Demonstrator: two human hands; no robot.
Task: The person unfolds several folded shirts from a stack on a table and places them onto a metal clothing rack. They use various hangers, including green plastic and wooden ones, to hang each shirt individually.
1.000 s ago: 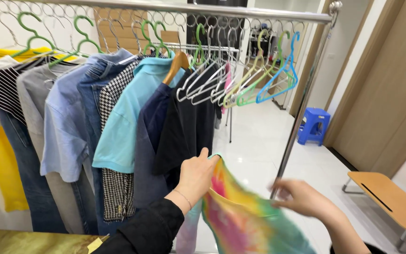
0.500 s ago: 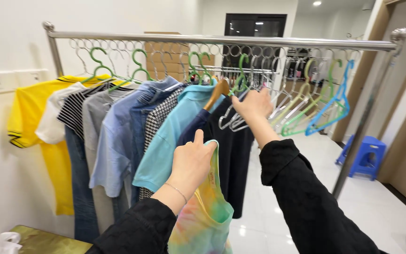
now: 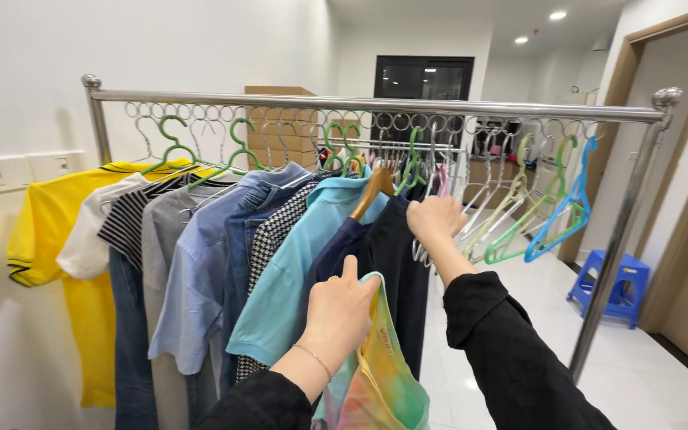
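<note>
Since the earlier frame, the right hand (image 3: 435, 219) had risen from the garment to the empty hangers (image 3: 511, 227).
Its fingers were curled around one, while the left hand (image 3: 339, 312) pinched the tie-dye garment (image 3: 380, 378), which hung lengthwise downward before the rail (image 3: 376, 103).

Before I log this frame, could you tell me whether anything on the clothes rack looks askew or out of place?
Nothing stands out: the shirts hang in a row on the rack, and the empty hangers are bunched to the right.
</note>
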